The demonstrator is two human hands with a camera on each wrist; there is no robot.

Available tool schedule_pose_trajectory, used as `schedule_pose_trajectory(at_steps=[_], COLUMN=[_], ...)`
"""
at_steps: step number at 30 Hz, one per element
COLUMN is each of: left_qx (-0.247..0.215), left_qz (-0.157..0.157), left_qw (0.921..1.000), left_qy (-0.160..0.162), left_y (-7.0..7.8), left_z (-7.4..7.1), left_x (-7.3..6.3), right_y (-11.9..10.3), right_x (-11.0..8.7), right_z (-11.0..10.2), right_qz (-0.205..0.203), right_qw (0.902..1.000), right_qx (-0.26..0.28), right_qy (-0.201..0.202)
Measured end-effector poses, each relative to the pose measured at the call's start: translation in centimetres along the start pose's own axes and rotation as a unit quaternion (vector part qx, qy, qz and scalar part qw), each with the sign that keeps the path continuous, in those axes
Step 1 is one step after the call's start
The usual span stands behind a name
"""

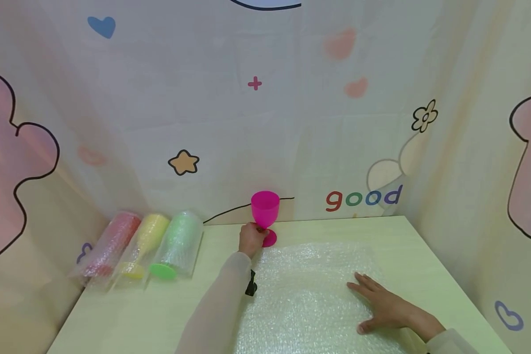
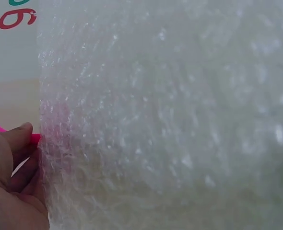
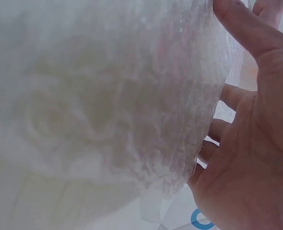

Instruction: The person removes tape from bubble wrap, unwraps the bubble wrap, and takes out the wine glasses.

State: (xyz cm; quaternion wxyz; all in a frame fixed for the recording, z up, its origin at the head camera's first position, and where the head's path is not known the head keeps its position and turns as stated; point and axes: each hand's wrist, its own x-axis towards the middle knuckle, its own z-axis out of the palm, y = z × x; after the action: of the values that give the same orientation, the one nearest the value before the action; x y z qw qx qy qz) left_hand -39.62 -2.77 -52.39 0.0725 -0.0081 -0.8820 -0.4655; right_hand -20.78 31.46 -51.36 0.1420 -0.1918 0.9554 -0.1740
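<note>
My left hand (image 1: 251, 239) pinches the stem of a bright pink plastic goblet (image 1: 265, 210) near the table's back edge. The goblet is upright, its round foot just beyond the sheet's far edge in the head view. A clear bubble wrap sheet (image 1: 305, 309) lies spread in front of me. On its right side, my right hand (image 1: 384, 306) rests with fingers spread. Bubble wrap (image 2: 165, 105) fills most of the left wrist view, with only a bit of pink stem between thumb and fingers. In the right wrist view, straight fingers (image 3: 237, 96) lie along the sheet's edge.
At the table's back left lie three goblets in bubble wrap: red (image 1: 112, 243), yellow (image 1: 145, 243) and green (image 1: 176, 243). A printed curtain (image 1: 230, 113) hangs right behind the pale table (image 1: 159, 314) and along both sides.
</note>
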Motion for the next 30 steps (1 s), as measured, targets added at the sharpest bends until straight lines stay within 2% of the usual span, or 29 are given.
schedule_pose_trajectory(at_steps=[2, 9, 15, 23, 27, 30], left_qx=[-0.006, -0.010, -0.002, 0.004, 0.028, 0.064], left_qz=[-0.005, 0.022, 0.030, 0.051, 0.076, 0.097], left_qw=[0.9999, 0.9992, 0.9975, 0.9916, 0.9873, 0.9830], left_qy=[-0.007, -0.031, -0.065, -0.118, -0.136, -0.142], left_y=[0.1, 0.3, 0.3, 0.4, 0.4, 0.4], left_z=[0.1, 0.3, -0.2, -3.4, -5.0, -6.1], left_x=[0.0, 0.3, 0.0, -0.9, -1.6, -2.5], right_y=[0.0, 0.0, 0.2, 0.0, 0.0, 0.0], right_x=[0.0, -0.1, -0.1, -0.2, -0.1, 0.0], right_z=[0.0, 0.0, 0.1, 0.1, 0.0, 0.1], right_qz=[0.000, 0.002, 0.007, -0.002, 0.006, 0.010], right_qw=[1.0000, 1.0000, 0.9999, 0.9999, 0.9999, 0.9998], right_qx=[-0.003, 0.000, 0.015, 0.011, 0.012, 0.015], right_qy=[0.003, 0.008, -0.001, 0.001, 0.001, -0.001])
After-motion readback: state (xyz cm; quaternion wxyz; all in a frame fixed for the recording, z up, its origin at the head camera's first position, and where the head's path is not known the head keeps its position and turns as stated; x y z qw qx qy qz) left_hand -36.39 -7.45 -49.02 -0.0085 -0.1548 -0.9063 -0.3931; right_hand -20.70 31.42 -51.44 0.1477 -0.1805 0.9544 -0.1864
